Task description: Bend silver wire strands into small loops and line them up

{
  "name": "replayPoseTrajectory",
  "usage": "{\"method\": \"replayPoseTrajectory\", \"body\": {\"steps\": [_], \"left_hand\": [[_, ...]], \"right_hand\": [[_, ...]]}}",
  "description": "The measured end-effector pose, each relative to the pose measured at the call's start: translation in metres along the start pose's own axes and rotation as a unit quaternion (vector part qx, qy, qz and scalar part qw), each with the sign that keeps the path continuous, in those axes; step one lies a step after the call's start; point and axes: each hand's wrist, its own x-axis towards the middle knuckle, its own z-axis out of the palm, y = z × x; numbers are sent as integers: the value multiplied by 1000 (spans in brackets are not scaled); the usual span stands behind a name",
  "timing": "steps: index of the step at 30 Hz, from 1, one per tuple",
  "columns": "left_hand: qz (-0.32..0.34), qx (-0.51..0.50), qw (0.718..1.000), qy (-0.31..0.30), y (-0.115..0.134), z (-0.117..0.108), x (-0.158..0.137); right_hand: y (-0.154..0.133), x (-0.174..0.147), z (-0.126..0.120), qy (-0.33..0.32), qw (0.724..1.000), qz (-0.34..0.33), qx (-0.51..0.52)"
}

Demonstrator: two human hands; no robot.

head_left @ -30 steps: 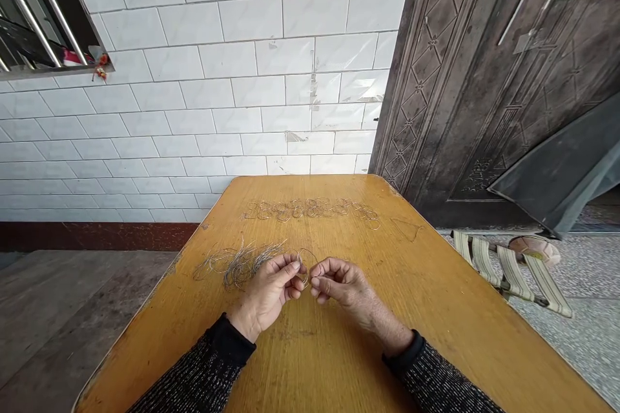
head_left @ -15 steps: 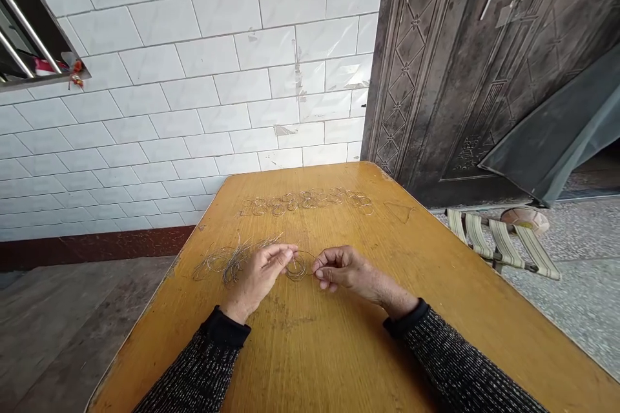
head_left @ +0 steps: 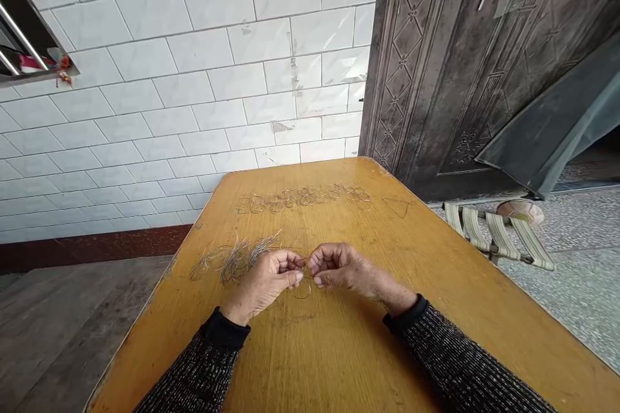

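Between my fingertips is a thin coiled wire, its lower loop showing just below the hands. My left hand is closed in a pinch on it. Facing it from the right, my right hand also pinches, thumb and forefinger at the wire, very near the left fingertips. Fingers hide most of the coil. Just left of my left hand lies a tangled bundle of loose wires. Farther back, a row of small wire coils stretches across the table.
The yellow wooden table reaches to a white tiled wall. A single bent wire lies near its right edge. To the right are a dark carved metal door and a low strap stool on the floor.
My hands have drawn together, the left one shifting right and slightly down. The wire loop that was open between them is now mostly covered by fingers. The view has shifted slightly.
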Motion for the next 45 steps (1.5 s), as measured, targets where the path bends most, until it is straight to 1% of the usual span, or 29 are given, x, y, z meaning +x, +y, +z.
{"method": "replayPoseTrajectory", "body": {"steps": [3, 8, 14, 20, 27, 30, 32, 34, 37, 39, 41, 45], "left_hand": [[-4, -15, 1000, 8, 3, 0, -1], [-28, -45, 999, -8, 3, -2, -3], [-44, -78, 996, -17, 0, -3, -3], [-50, -79, 995, -19, 1, -1, -3], [-53, -101, 993, -4, -1, 3, -2], [-58, -108, 992, 16, -1, 5, -2], [-52, -114, 991, 34, -1, 5, -1], [-39, -118, 991, 50, -1, 6, 0], [-27, -115, 991, 69, 0, 5, 0], [-29, -109, 991, 73, 0, 4, 0], [-34, -93, 993, 68, 0, 3, 0], [-47, -62, 995, 59, 1, 2, -2]], "right_hand": [[1, 0, 2, 9, 999, -32, -27], [2, 0, 3, 33, 997, -51, -45], [4, 0, 5, 40, 996, -73, -29], [6, 1, 8, 56, 995, -82, -15], [8, 3, 13, 100, 991, -87, -20], [8, 5, 15, 120, 989, -88, -23], [7, 6, 15, 113, 990, -83, -7], [7, 6, 14, 91, 994, -67, -5], [6, 5, 12, 59, 996, -35, -56], [7, 3, 12, 54, 993, -20, -106], [6, 2, 12, 74, 985, -19, -152], [4, 1, 16, 135, 964, -22, -229]]}}
